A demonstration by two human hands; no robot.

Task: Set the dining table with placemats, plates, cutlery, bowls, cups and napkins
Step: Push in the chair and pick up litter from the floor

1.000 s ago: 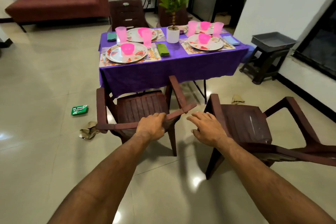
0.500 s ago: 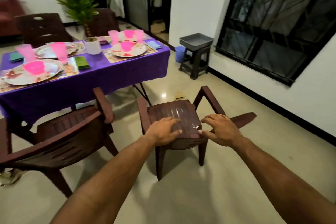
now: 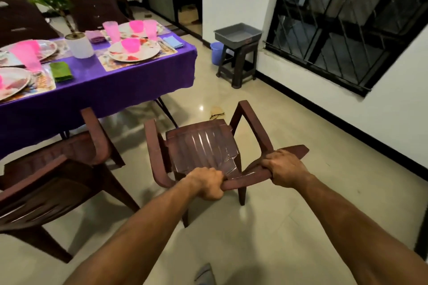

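A brown plastic chair (image 3: 203,146) stands on the floor in front of me, facing the table. My left hand (image 3: 207,183) and my right hand (image 3: 283,168) both grip the top edge of its backrest. The table under a purple cloth (image 3: 115,85) at upper left carries floral placemats, plates (image 3: 134,50) with pink bowls (image 3: 130,44) on them, pink cups (image 3: 111,31), a green napkin (image 3: 60,71), a blue napkin (image 3: 172,41) and a white plant pot (image 3: 80,45).
A second brown chair (image 3: 60,169) stands at the left, close to the table. Two more chairs stand behind the table. A dark stool with a grey tray (image 3: 237,33) and a blue bucket (image 3: 216,52) stand by the wall. A barred window fills the right wall.
My left hand let go of the left chair's backrest. Both hands moved to the right chair, first resting on its backrest, now gripping its top edge. My view turned to the right.
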